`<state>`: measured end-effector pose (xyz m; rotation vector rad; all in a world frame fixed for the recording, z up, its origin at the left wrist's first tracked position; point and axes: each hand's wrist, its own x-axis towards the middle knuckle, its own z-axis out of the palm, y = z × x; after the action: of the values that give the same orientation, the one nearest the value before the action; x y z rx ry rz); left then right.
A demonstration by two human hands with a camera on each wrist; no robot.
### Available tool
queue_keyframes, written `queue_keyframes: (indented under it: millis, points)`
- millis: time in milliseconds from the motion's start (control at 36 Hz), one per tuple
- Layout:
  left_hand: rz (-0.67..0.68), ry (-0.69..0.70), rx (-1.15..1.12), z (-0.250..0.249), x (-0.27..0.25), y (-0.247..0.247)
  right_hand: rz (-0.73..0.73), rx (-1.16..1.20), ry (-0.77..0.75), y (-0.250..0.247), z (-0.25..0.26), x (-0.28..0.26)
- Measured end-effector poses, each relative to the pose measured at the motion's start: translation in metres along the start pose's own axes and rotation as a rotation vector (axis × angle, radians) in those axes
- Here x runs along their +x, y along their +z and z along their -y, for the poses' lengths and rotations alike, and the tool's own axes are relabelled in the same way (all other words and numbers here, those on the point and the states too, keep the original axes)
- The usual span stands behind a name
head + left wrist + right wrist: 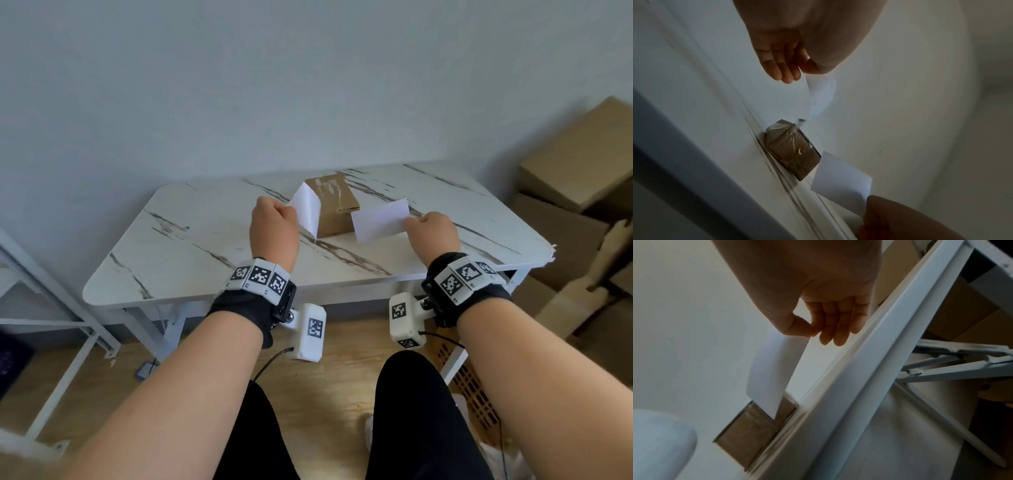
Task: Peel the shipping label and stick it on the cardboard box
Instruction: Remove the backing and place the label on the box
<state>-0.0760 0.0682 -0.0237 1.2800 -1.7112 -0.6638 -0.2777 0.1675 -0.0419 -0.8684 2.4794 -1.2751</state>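
A small brown cardboard box (334, 202) with clear tape on top stands near the middle of the marble-patterned table (205, 240). My left hand (275, 219) pinches a curled white sheet (306, 209) between thumb and fingers, just left of the box. To the right of the box, my right hand (430, 228) pinches the edge of a flat white sheet (380, 221). The two sheets are apart; I cannot tell which is the label. In the left wrist view the curled sheet (821, 97) hangs above the box (793, 151). In the right wrist view the flat sheet (774, 369) overlaps the box (748, 434).
Larger cardboard boxes (582, 164) are stacked on the floor to the right of the table. A white metal frame (51, 291) stands at the left. The table backs onto a plain wall, and my legs are below its front edge.
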Motion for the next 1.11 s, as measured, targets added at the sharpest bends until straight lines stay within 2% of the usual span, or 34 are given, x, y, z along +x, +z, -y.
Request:
queue_keyframes:
  millis: [167,389,555,667,805,889,1111]
  points:
    - [0.008,0.059,-0.005,-0.006,-0.003,0.01,0.011,-0.062,0.088,-0.009,-0.01,0.008]
    - [0.089,0.131,0.047,-0.01,-0.008,0.012,0.049,-0.068,0.113,-0.006,-0.004,0.006]
    - [0.117,0.193,0.084,-0.011,-0.007,0.008,0.013,-0.084,-0.036,-0.003,0.004,-0.001]
    - [0.145,0.262,0.138,-0.01,-0.007,0.005,-0.002,0.014,-0.082,0.0,0.014,-0.005]
    - [0.133,0.376,0.296,-0.015,-0.011,0.002,0.147,0.23,-0.159,0.005,0.038,-0.018]
    - [0.113,0.446,0.368,-0.019,-0.015,0.0,0.207,0.307,-0.146,0.006,0.051,-0.024]
    - [0.056,0.537,0.357,-0.025,-0.022,-0.004,0.252,0.247,-0.029,0.002,0.072,-0.03]
